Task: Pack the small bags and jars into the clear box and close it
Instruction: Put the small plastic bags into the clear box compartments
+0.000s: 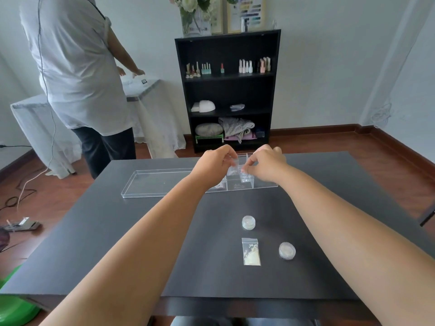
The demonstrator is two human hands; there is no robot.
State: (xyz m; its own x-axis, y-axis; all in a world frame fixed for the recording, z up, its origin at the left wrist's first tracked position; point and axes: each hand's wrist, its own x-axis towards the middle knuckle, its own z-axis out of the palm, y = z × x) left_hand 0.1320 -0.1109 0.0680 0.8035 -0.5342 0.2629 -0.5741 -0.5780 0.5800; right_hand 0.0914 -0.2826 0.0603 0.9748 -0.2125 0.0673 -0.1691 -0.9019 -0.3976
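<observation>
The clear box (244, 182) sat at the far middle of the dark table (117, 231), a see-through case split by thin walls into small compartments, a few of them already holding little bags of pale bits. Its clear lid (155, 182) lay flat on the table to its left, touching or just beside it. Over the box, a small clear bag (234, 169) was held between both hands: the left hand (213, 164) pinched its left edge with curled fingers, and the right hand (266, 164) pinched its right edge, knuckles up, both forearms stretched forward from the near edge. Nearer the camera, well apart from the box, a round jar (248, 222) stood on the table, a second jar (287, 250) lay further right, and a small bag of yellowish bits (251, 251) lay flat between them.
</observation>
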